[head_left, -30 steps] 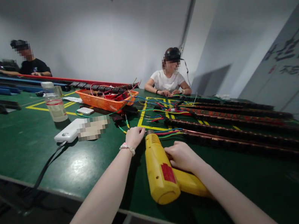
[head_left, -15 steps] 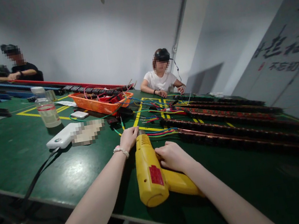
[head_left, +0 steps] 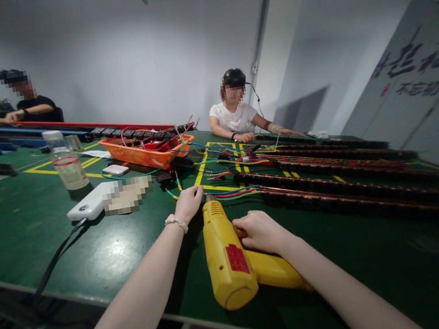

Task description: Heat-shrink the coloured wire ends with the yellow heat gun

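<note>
My right hand [head_left: 261, 231] is closed at the handle side of a yellow heat gun [head_left: 226, 253], with its fingers curled near the trigger. The gun has a red label, and its metal nozzle [head_left: 209, 197] points away from me toward a bundle of coloured wires [head_left: 235, 192]. Just left of the nozzle, my left hand [head_left: 188, 203] is pinched closed on wires. A green-and-yellow wire end [head_left: 172, 194] sticks out on its far side. The fingertips partly hide the wires. The bundle runs right to a long dark strip [head_left: 313, 198] with copper-coloured conductors.
An orange basket [head_left: 137, 154] of parts stands beyond my left hand. A white power bank [head_left: 93, 201] with a cable and a clear bottle [head_left: 69, 170] are at left. More strips [head_left: 337, 164] lie at right. Two people [head_left: 232, 117] sit across the green table [head_left: 62, 258].
The heat gun and my right hand have shifted slightly right, so the nozzle is farther from my left fingertips. My left hand stays nearly still. The person opposite has stretched an arm outward.
</note>
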